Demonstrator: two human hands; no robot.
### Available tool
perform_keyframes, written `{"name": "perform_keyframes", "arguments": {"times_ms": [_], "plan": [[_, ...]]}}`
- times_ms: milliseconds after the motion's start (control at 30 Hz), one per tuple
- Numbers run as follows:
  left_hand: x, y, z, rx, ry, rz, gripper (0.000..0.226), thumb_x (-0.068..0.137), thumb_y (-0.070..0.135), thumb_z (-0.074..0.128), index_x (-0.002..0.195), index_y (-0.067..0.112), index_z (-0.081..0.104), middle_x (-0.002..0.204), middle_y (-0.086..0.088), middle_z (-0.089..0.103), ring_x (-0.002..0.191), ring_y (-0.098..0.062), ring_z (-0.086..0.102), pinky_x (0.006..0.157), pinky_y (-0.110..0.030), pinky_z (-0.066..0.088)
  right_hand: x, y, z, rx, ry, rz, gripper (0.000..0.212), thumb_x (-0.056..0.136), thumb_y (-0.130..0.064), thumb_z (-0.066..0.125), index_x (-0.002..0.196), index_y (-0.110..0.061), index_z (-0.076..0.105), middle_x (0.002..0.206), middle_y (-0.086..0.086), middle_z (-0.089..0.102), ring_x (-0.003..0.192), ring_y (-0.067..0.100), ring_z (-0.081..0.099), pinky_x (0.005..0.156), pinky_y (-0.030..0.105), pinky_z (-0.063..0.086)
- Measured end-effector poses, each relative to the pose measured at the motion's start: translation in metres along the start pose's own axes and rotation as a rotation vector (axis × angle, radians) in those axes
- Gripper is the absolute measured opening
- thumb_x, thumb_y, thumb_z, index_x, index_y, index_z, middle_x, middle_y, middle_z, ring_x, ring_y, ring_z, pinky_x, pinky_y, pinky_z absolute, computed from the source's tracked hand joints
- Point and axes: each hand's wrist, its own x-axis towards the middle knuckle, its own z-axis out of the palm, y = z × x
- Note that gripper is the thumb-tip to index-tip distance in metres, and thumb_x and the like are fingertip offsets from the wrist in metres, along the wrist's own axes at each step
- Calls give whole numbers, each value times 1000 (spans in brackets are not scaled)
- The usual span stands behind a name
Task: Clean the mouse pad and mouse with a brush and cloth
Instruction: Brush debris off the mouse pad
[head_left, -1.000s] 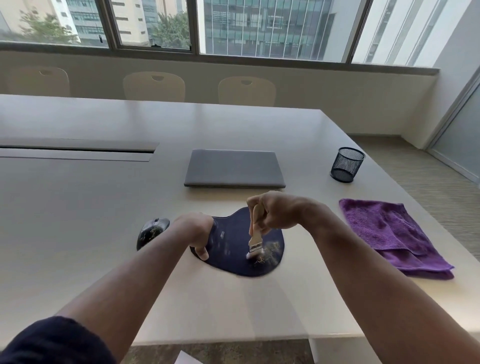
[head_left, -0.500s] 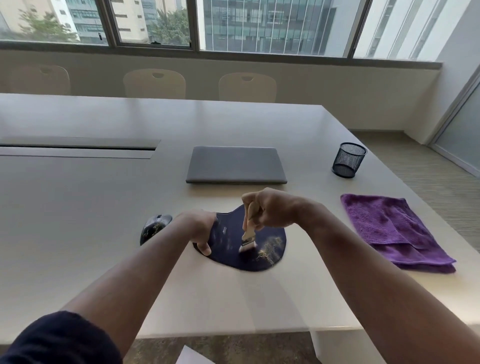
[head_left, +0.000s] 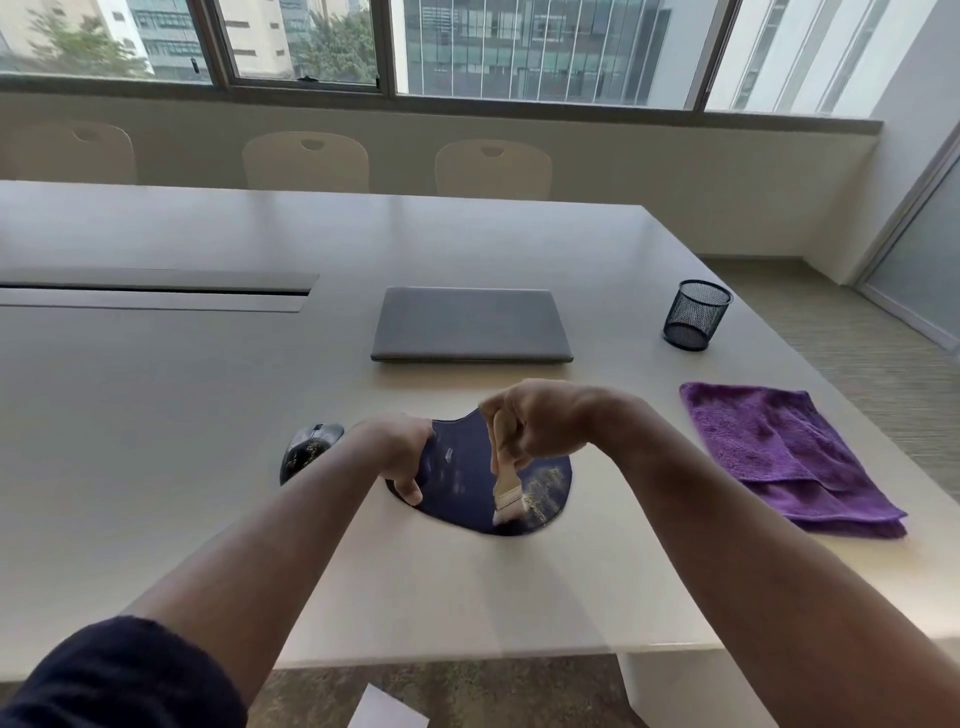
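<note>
A dark blue mouse pad (head_left: 462, 475) lies on the pale table near the front edge, with yellowish crumbs on its right part. My right hand (head_left: 540, 421) grips the wooden handle of a small brush (head_left: 505, 480), whose bristles touch the pad near its front edge. My left hand (head_left: 397, 449) holds the pad's left edge, fingers curled over it. A black mouse (head_left: 309, 449) speckled with crumbs sits just left of my left hand. A folded purple cloth (head_left: 779, 457) lies to the right of the pad.
A shut grey laptop (head_left: 470, 325) lies behind the pad. A black mesh pen cup (head_left: 696, 314) stands at the back right near the table's right edge. A long cable slot (head_left: 156, 291) runs across the left. Three chairs stand along the far side.
The brush has swept toward me and slightly right across the pad, its bristles now near the front edge. My left hand stays on the pad's left edge.
</note>
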Motion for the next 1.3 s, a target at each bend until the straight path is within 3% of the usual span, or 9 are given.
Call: {"name": "perform_keyframes", "arguments": {"times_ms": [100,233,367,567,733,900,1067,1300], "plan": [[0,1,-1,-6,-9,1,80,66,40,87,133,16,49,126,-4,60,112,-27,58,94,-35,49,-1,-2,-3,-32,81,-46,32,79,10,65,66,-19,61,90,-10,71,86,15,72,76,27,58],[0,1,-2,-5,-12,-1,79,66,39,87,132,17,50,125,-3,61,112,-27,58,95,-36,49,2,1,3,-19,148,-36,10,81,9,62,79,-1,60,90,-1,76,83,10,71,76,25,57],[1,0,-1,-9,-10,-6,82,66,40,88,135,18,49,127,-3,60,114,-27,58,95,-36,49,0,6,-1,24,-9,40,28,82,10,65,73,-15,53,87,1,78,80,9,74,78,32,61],[2,1,0,-21,1,-3,77,65,38,88,129,18,51,122,-2,62,109,-27,59,84,-30,47,-7,15,-10,13,149,33,16,80,10,63,78,-4,55,87,-2,77,82,10,73,76,33,61],[2,0,0,6,3,1,75,65,39,87,128,19,52,123,-2,62,110,-27,59,91,-35,50,-10,20,-10,63,22,99,28,81,11,64,73,-14,52,84,-1,78,80,9,75,75,30,62],[3,2,-1,2,-7,0,76,66,39,87,130,18,52,124,-3,61,111,-28,59,90,-33,49,-12,16,-10,53,117,77,27,81,11,64,74,-13,52,87,1,78,85,12,74,80,38,61],[3,1,-1,-17,-12,1,76,66,38,87,130,18,51,125,-3,61,112,-27,58,87,-31,46,-14,12,-7,12,-3,99,31,80,7,67,72,-16,49,88,1,78,87,19,75,81,40,61],[3,2,-1,-30,-13,8,73,66,37,88,127,17,53,121,-2,62,109,-27,59,81,-28,44,-17,2,-4,-36,107,46,34,77,7,68,67,-17,47,88,-4,78,85,10,72,82,40,59]]}}
